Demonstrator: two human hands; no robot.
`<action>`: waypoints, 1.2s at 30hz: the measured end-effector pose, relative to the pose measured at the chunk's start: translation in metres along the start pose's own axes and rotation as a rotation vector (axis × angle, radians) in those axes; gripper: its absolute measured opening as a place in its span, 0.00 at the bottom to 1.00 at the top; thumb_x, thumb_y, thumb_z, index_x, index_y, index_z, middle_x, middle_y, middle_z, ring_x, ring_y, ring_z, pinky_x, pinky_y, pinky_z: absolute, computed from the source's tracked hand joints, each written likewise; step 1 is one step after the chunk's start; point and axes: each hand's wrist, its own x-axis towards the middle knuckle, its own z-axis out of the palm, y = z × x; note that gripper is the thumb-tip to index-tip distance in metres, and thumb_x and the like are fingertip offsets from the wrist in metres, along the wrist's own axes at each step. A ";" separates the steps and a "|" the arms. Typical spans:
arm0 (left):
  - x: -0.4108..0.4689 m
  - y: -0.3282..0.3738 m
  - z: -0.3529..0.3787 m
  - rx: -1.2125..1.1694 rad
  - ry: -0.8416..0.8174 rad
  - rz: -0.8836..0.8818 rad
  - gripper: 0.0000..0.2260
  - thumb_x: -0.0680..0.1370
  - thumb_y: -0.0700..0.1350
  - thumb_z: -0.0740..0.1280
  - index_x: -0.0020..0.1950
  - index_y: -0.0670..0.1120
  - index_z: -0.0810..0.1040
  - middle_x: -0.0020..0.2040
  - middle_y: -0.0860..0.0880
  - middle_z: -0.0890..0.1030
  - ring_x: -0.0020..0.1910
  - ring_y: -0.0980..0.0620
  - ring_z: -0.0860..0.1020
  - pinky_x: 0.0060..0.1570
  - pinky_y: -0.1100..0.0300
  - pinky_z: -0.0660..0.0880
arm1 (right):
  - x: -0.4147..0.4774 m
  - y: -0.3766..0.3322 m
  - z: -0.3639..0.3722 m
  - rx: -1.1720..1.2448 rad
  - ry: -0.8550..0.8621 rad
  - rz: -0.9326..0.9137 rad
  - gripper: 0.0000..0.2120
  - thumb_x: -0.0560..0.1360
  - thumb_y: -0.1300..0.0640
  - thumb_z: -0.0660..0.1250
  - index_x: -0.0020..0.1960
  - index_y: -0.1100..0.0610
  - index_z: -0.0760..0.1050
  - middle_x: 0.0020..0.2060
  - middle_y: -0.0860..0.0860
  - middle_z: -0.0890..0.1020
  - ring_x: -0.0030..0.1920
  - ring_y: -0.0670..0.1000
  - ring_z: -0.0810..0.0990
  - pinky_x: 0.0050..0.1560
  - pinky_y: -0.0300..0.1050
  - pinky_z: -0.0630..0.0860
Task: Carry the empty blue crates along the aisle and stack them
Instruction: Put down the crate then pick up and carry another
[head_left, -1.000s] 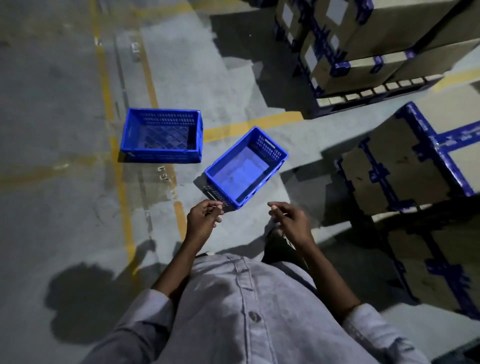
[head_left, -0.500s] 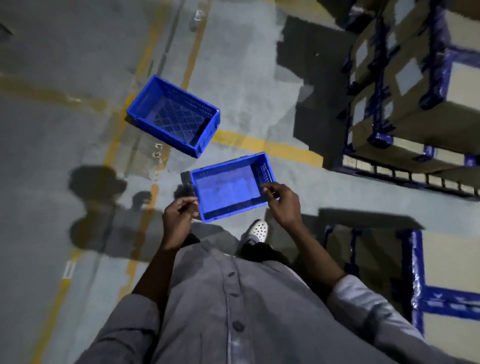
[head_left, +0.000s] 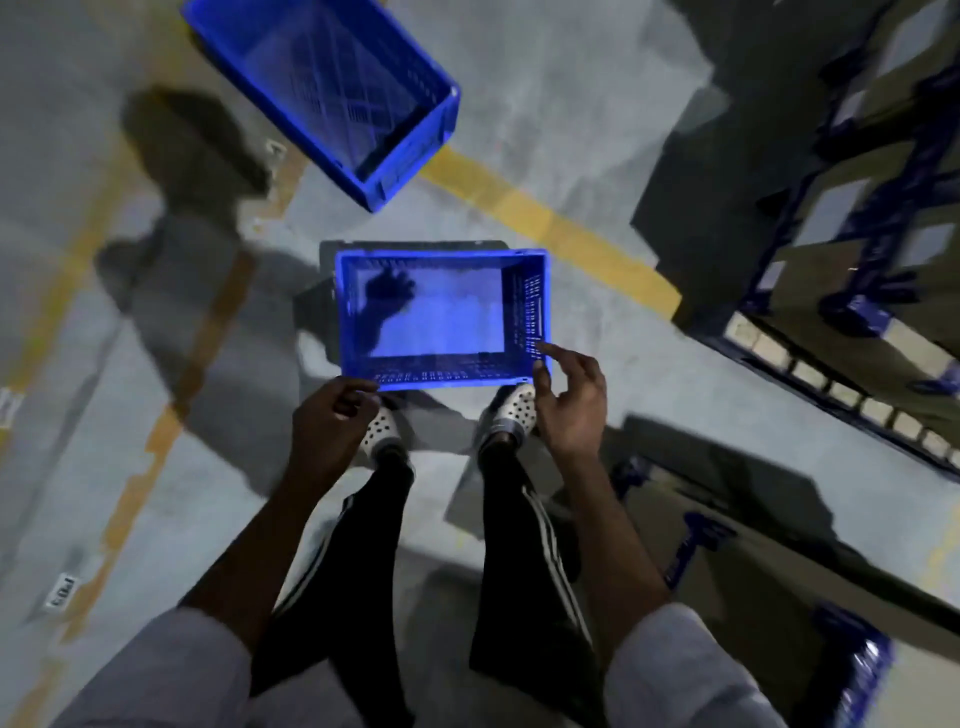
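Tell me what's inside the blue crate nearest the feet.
The near blue plastic crate holds nothing: only a bare floor panel with a hand's shadow on it. The concrete floor beneath it is covered.

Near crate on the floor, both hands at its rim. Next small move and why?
Probably close both hands on the near crate rim and lift. The left hand sits curled at the near-left edge; the right hand is open with a fingertip at the near-right corner, not yet gripping. The crate looks empty and rests on the floor; the second crate lies apart, ahead.
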 end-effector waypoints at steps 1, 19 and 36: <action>0.017 -0.019 0.017 0.023 0.017 -0.022 0.06 0.82 0.39 0.79 0.56 0.49 0.89 0.44 0.45 0.88 0.43 0.47 0.85 0.45 0.67 0.79 | 0.011 0.024 0.022 -0.005 -0.003 0.012 0.14 0.82 0.52 0.72 0.67 0.47 0.86 0.59 0.53 0.83 0.61 0.58 0.83 0.62 0.48 0.79; 0.284 -0.264 0.118 0.431 0.187 -0.072 0.41 0.69 0.70 0.74 0.76 0.48 0.80 0.76 0.29 0.69 0.76 0.26 0.71 0.75 0.36 0.71 | 0.174 0.269 0.263 -0.316 -0.108 0.176 0.40 0.77 0.44 0.74 0.85 0.37 0.62 0.78 0.56 0.66 0.74 0.67 0.69 0.68 0.72 0.70; 0.212 -0.126 -0.004 0.249 0.295 0.018 0.39 0.78 0.62 0.80 0.85 0.70 0.66 0.71 0.47 0.85 0.53 0.41 0.88 0.55 0.45 0.82 | 0.150 0.151 0.123 -0.106 -0.184 0.162 0.45 0.79 0.44 0.70 0.88 0.36 0.48 0.68 0.60 0.78 0.61 0.68 0.83 0.56 0.64 0.82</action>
